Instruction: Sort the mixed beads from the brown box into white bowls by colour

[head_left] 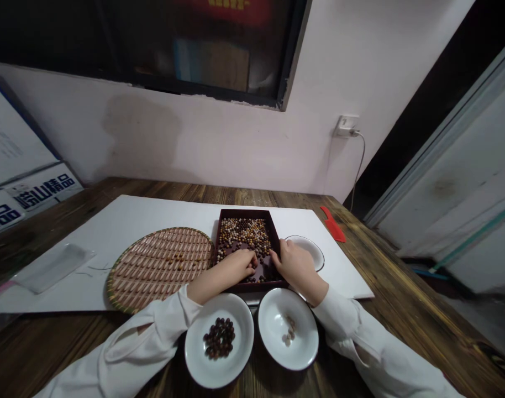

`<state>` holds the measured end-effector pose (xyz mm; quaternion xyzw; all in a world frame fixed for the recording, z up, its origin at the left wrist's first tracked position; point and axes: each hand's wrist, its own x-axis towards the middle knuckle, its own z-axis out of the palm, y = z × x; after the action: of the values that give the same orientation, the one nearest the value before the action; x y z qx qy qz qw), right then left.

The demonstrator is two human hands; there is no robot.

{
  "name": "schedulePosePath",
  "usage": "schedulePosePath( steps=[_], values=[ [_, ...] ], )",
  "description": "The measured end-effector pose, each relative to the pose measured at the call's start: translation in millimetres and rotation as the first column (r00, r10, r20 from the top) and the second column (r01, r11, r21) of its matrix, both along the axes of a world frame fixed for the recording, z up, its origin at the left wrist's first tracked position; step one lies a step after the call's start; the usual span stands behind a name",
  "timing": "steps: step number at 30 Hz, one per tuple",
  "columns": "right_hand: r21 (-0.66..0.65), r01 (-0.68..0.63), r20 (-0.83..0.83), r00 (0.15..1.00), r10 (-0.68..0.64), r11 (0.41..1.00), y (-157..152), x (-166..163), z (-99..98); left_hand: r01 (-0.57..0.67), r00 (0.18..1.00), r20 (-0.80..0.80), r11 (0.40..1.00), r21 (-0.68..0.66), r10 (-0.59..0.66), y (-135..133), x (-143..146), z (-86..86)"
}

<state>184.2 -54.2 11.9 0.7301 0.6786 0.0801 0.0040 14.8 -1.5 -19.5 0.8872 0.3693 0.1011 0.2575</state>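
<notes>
A dark red rectangular tray (273,229) holds many small round beads (246,232) in brown, yellow and pale colours. Inside its near half, my left hand (241,264) is low among the beads with its fingers curled together; whatever they pinch is hidden. My right hand (294,261) grips the tray's right wall, thumb on the inner side. Close to me stand two white bowls. Dark brown beads (219,338) lie in the left bowl (240,315), and a few pale beads (289,330) in the right bowl (273,348).
Left of the tray lies a round woven mat (148,271) with several yellow beads on it. Another white bowl (314,251) is partly behind my right hand. A red comb-like tool (333,225) and a clear plastic tray (53,268) flank the white board (128,215).
</notes>
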Motion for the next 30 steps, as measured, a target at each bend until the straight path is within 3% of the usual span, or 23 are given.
schedulePosePath(
  steps=[30],
  values=[
    [0.014,-0.003,-0.001,1.0,0.003,1.0,0.1,0.6,-2.5,0.05,0.998,0.036,0.998,-0.022,-0.049,-3.1,-1.1,6.6]
  ],
)
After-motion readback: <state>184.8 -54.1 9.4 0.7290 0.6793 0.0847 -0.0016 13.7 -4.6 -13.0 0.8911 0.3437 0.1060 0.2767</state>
